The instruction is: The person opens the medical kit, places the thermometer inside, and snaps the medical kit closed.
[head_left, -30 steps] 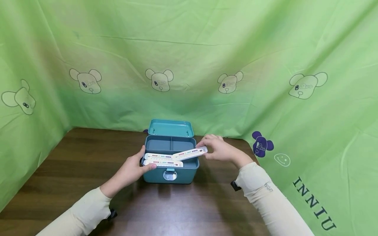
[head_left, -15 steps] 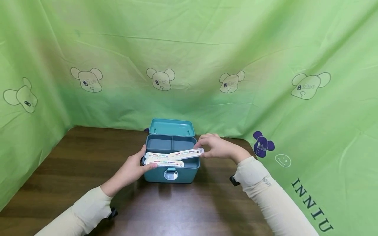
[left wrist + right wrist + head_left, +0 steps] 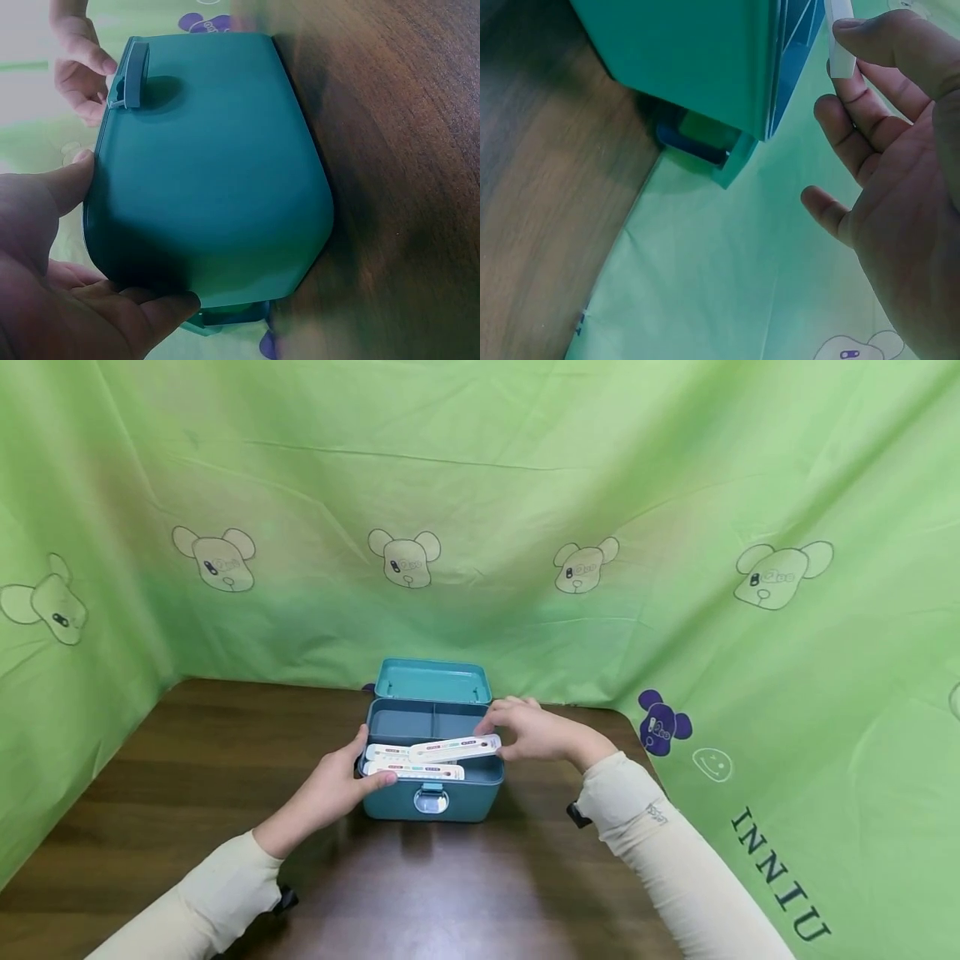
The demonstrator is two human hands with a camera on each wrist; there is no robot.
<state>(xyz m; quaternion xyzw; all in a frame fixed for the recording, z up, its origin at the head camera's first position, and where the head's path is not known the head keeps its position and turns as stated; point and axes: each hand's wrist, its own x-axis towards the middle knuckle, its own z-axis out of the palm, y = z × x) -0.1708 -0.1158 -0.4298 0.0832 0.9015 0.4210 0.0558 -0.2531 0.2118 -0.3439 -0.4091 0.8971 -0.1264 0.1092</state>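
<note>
A teal storage box (image 3: 472, 803) stands with its lid (image 3: 432, 681) raised. My left hand (image 3: 337, 789) holds its left front corner, thumb at the front rim and fingers along the side wall. My right hand (image 3: 540, 735) pinches the right end of a flat white thermometer (image 3: 453, 748) with coloured markings. It slants over the box opening, its left end overlapping a second thermometer (image 3: 382, 752). Another thermometer (image 3: 427, 772) lies along the front rim, near my left thumb. In the right wrist view, thumb and fingers pinch the thermometer's white end (image 3: 841, 56).
A grey-blue divided tray (image 3: 401, 721) sits at the back of the box. On the front is a clasp (image 3: 431, 800). The box stands on a brown wooden table (image 3: 225, 760), with a green printed curtain (image 3: 487, 485) behind and at both sides.
My right hand has moved left and slightly up in view with the thermometer, which now lies further over the others and less steeply. My left hand stays at the box.
</note>
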